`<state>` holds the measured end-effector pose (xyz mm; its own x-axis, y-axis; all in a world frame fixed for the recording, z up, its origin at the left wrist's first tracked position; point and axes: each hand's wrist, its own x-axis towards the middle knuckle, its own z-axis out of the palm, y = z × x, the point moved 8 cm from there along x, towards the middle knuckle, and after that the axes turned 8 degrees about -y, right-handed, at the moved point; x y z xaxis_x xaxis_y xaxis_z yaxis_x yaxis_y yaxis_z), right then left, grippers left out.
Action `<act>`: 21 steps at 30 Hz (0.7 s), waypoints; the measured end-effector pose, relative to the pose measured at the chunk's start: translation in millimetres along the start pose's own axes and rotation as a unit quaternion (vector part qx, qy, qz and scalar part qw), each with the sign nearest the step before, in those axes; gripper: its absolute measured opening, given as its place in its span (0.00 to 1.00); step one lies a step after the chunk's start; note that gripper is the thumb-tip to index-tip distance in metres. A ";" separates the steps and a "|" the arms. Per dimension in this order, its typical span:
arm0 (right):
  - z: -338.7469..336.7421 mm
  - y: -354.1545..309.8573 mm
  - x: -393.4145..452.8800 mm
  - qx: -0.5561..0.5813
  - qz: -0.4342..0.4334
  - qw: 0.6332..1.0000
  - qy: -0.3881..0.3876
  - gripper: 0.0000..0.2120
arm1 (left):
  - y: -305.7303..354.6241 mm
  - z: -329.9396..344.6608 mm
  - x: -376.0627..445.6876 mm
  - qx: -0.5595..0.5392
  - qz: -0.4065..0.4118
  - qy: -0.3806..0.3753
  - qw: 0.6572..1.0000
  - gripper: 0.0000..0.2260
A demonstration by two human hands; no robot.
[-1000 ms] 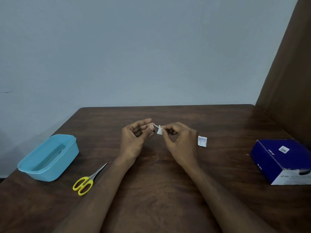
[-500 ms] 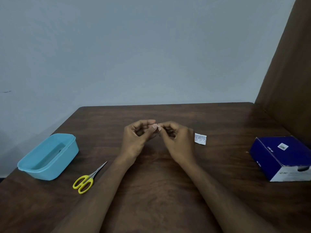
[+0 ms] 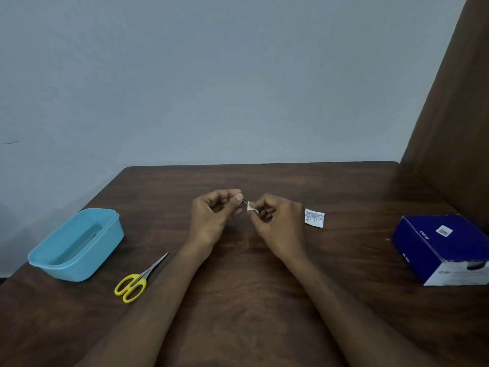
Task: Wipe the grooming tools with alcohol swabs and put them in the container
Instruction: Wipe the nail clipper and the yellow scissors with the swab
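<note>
Dark wood table (image 3: 251,300) carries all items; a brown panel stands along its right edge. Largest object: light blue container (image 3: 76,245), open-topped, far to the left of the left hand (image 3: 211,221); something lies inside it, too indistinct to identify. Next: dark blue box (image 3: 444,247) with white end face, well to the right of the right hand (image 3: 277,226), near the table's right edge. Yellow-handled scissors (image 3: 137,279) lie flat, blades closed, tips pointing up-right toward the left forearm; they sit near and left of the left hand, just beside the container but not touching it. Both hands are held above mid-table, fingertips facing each other, close together. Left-hand grip: thumb and curled fingers pinch a thin metal tool (image 3: 245,200); only a short sliver shows past the thumb, kind of tool not resolvable. Right-hand grip: thumb and forefinger clamped on a small white alcohol swab (image 3: 250,206), which meets the exposed end of the tool between the two hands. Torn swab wrapper (image 3: 314,218), white with printed text, lies flat on the table just right of the right hand, apart from the knuckles. The tool is in hand, not in the container.
</note>
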<state>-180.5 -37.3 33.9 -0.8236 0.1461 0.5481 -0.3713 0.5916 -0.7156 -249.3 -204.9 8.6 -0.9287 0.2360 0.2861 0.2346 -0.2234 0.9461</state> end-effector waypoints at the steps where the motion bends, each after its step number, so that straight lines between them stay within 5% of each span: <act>1: 0.2 5.1 1.2 0.026 0.017 1.000 0.003 0.04 | -0.4 -0.7 0.6 -0.008 -0.001 0.003 1.000 0.05; 7: -6.5 43.8 5.8 0.195 0.143 0.968 0.063 0.04 | -2.0 2.0 3.6 -0.007 -0.001 -0.038 0.999 0.08; 12: 14.9 28.3 5.7 0.183 0.103 0.977 -0.048 0.06 | 2.6 9.6 1.6 0.031 0.025 -0.077 0.996 0.10; 21: 7.4 32.1 4.5 0.161 0.105 0.981 -0.007 0.07 | 2.0 8.5 3.3 -0.013 0.027 -0.057 0.998 0.10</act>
<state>-199.3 -23.5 10.1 -0.9016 0.2255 0.3692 -0.3072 0.2674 -0.9133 -249.4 -196.6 12.7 -0.8757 0.3285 0.3539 0.2749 -0.2634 0.9247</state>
